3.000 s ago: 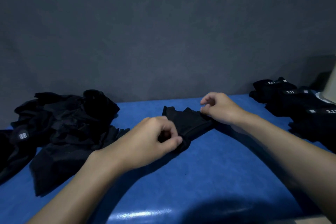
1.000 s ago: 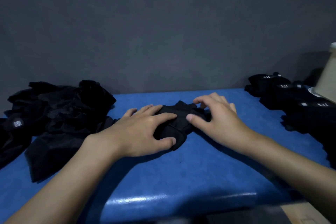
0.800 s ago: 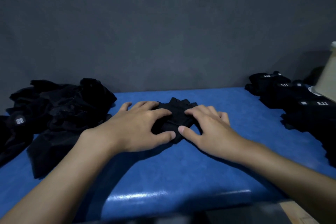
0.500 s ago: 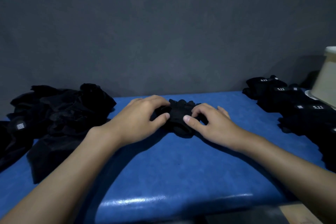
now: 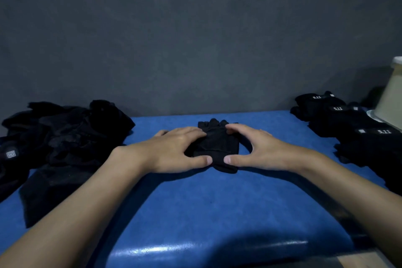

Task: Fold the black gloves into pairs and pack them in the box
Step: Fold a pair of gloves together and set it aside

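A folded glove bundle (image 5: pixel 217 144) lay near the middle of the blue table (image 5: pixel 206 206), short finger ends pointing toward the grey wall (image 5: pixel 195 28). Whether it was one glove or two stacked could not be told, since the black layers merged in the dim light. The left hand (image 5: pixel 174 151) held the bundle's left side, with fingers laid over the far left part and the thumb against the near edge. The right hand (image 5: pixel 260 151) held the right side in an arched grip, fingertips on the far right corner and thumb tip at the near edge, with a gap showing between palm and cloth. The left edge of the bundle was hidden under the left hand's fingers. Left of the hands sat a heap of loose gloves (image 5: pixel 65 137), cut off by the frame edge. Single gloves could not be separated in it, and only a small square grey label stood out. On the right, a row of folded pairs (image 5: pixel 348 119) ran along the table, three of them showing white "5.11" lettering. The nearer ones sank into shadow and their outlines were unclear. Beside that row stood the box (image 5: pixel 394 98), cream-walled with a pale rim and cut off by the right edge, its inside out of sight. Both forearms ran out of the lower frame.
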